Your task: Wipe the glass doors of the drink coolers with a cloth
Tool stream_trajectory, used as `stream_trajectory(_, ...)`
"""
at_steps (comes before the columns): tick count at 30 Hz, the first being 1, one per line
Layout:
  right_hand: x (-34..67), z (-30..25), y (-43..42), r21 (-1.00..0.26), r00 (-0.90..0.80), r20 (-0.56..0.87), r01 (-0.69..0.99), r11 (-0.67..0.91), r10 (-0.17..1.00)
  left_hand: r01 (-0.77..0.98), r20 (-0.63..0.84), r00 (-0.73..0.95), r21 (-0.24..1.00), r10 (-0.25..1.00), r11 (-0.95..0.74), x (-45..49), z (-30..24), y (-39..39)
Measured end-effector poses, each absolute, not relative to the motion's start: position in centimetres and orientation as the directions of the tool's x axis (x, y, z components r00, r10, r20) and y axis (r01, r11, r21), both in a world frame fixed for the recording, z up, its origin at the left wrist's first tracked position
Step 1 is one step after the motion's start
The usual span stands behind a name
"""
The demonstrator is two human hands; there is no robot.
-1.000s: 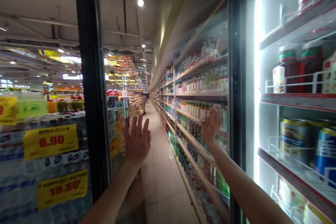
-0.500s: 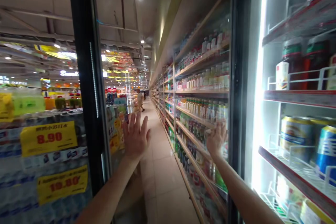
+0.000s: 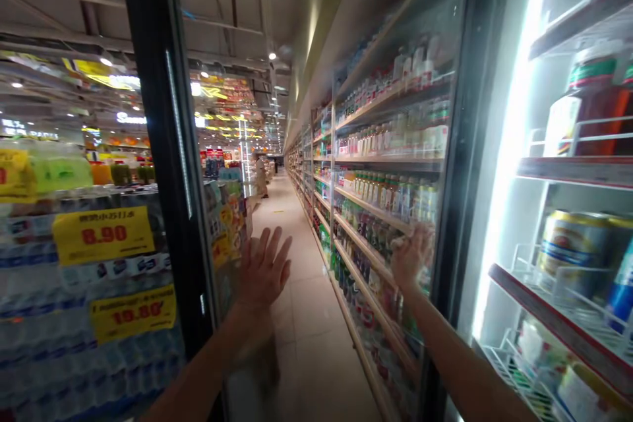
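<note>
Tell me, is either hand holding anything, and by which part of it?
The left hand is spread open, holding nothing. The right hand is too blurred to tell whether it grips anything.

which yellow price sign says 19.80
The lowest yellow sign, left of the black door frame. The sign above it reads 8.90, and the sign at the picture's left edge is cut off.

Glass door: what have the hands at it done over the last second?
The right hand has moved lower in front of the glass door; blur hides whether it holds anything. The view has tipped down a little. The left hand remains open, fingers spread, in about the same place.
</note>
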State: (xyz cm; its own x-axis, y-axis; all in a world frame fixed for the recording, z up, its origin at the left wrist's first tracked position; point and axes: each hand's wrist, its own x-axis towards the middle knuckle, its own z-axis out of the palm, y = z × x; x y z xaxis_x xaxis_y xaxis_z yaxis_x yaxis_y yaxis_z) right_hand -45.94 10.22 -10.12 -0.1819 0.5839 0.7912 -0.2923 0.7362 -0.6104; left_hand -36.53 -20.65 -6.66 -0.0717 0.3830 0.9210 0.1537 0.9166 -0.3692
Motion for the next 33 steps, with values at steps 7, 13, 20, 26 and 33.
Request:
stream_trajectory(7,-42.4,-13.6,0.3,0.234,-0.026,0.957,-0.513,0.826,-0.288,0.146,0.913,-0.1,-0.381,0.396,0.913,-37.0,-6.4,-21.1)
stream_trajectory(13,-44.8,-12.8,8.6,-0.492,-0.181,0.87,-0.252,0.834,0.459,0.134,0.919,-0.126,-0.358,0.374,0.924,-36.7,-9.7,-22.3)
stream_trajectory(20,-42.1,-14.5,0.1,0.218,-0.084,0.946,-0.552,0.805,-0.314,0.181,0.926,-0.136,-0.325,0.351,0.928,-36.9,-10.1,-22.7)
stream_trajectory(26,-44.6,-11.6,6.8,-0.197,-0.153,0.977,-0.366,0.909,0.151,0.193,0.934,-0.138,-0.302,0.33,0.934,-36.9,-10.1,-22.7)
stream_trajectory(33,-42.5,-13.9,3.9,0.027,-0.133,0.986,-0.467,0.884,-0.101,0.144,0.926,-0.111,-0.345,0.362,0.927,-36.7,-10.0,-22.5)
